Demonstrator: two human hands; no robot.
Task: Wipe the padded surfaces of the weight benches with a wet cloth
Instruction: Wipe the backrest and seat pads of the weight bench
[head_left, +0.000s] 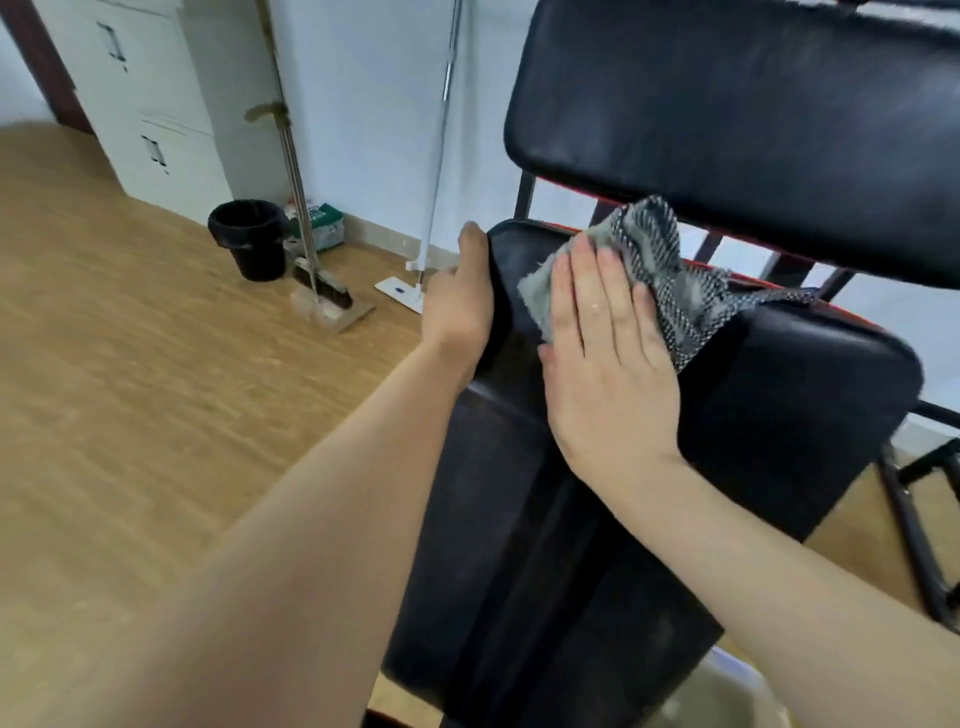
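Note:
A black padded bench seat (779, 395) runs from the bottom centre up to the middle. A second black pad (727, 114) stands above it at the top right. A grey and dark patterned cloth (670, 280) lies on the far end of the lower pad. My right hand (608, 353) lies flat on the near part of the cloth, fingers together, pressing it against the pad. My left hand (462, 306) grips the left edge of the same pad, thumb on top.
A black bin (249, 239), a broom with dustpan (322, 296) and a flat mop (410, 286) stand along the white wall at the back. A white cabinet (150, 104) is far left. A dark metal frame (914, 530) shows at right. Wooden floor (130, 364) spreads left.

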